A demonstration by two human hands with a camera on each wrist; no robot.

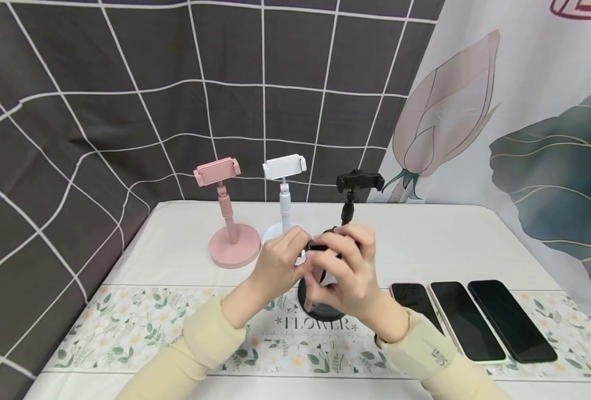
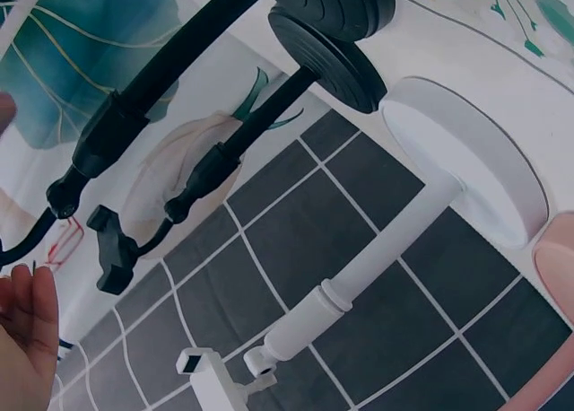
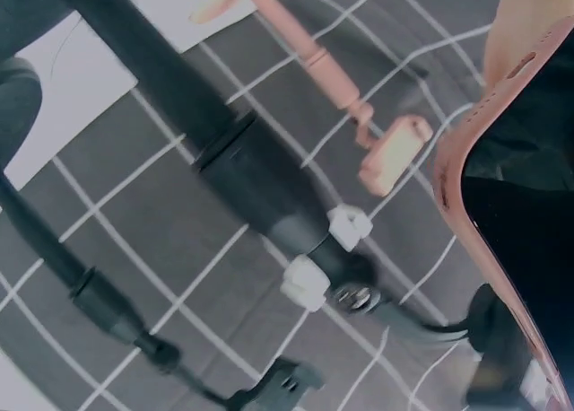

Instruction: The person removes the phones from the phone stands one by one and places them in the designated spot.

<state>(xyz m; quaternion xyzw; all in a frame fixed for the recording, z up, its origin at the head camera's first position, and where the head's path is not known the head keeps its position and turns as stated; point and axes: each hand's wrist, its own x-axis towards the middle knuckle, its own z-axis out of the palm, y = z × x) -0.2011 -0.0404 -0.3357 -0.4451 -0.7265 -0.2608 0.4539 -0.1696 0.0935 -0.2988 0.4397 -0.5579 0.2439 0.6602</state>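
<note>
Both hands meet at the top of a black phone stand whose round base [image 1: 320, 311] rests on the table runner. My left hand [image 1: 278, 261] holds the pink-framed phone [image 3: 471, 200], whose dark screen shows large in the right wrist view. Curled fingers of my right hand [image 1: 347, 272] pinch the stand's black clamp [image 1: 318, 246], partly covered by the hands. In the left wrist view its black pole [image 2: 193, 52] slants toward fingertips at the left edge. How far the phone sits in the clamp, I cannot tell.
Behind stand a pink phone stand [image 1: 234, 247], a white phone stand [image 1: 285, 166] and another black phone stand [image 1: 360, 180]. To the right lie a pink-edged phone [image 1: 415, 300], a white-edged phone [image 1: 467, 322] and a black phone [image 1: 512, 322]. A dark checked curtain [image 1: 235, 55] hangs behind.
</note>
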